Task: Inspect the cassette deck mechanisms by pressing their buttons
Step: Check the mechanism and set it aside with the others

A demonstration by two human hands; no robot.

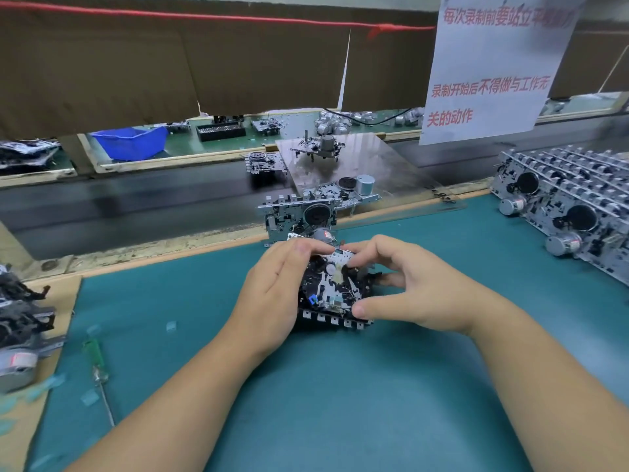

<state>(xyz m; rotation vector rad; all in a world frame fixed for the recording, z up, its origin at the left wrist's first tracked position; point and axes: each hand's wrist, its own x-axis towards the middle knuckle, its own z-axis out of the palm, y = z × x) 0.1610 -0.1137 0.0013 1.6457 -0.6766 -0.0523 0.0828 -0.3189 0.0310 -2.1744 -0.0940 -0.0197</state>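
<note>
So, both hands are wrapping around one cassette deck mechanism (335, 291) sitting on the green mat (340, 403) just below the middle of the frame. The left hand (275, 291) is cupping its left side with fingers curling over the top edge, and the right hand (405, 287) is gripping from the right, thumb lying down at the lower edge and fingers reaching over the top.

What I think matters for the next press: the mechanism's long axis is running roughly left to right across the frame, and its row of silver button tabs (335, 321) is lining the lower edge, facing the person. The right thumb is sitting touching or just beside that row, so I'd guess the right hand is nearer for pressing.

Hard to say whether any button is actually going down, since the thumb is covering that spot. The left palm is hiding the mechanism's left end too.

Another mechanism (299, 216) is standing just above the hands, and a stack of more units (571, 206) is filling the right edge, cut off by the frame. The sign (490, 66) at upper right is blurry.
</note>
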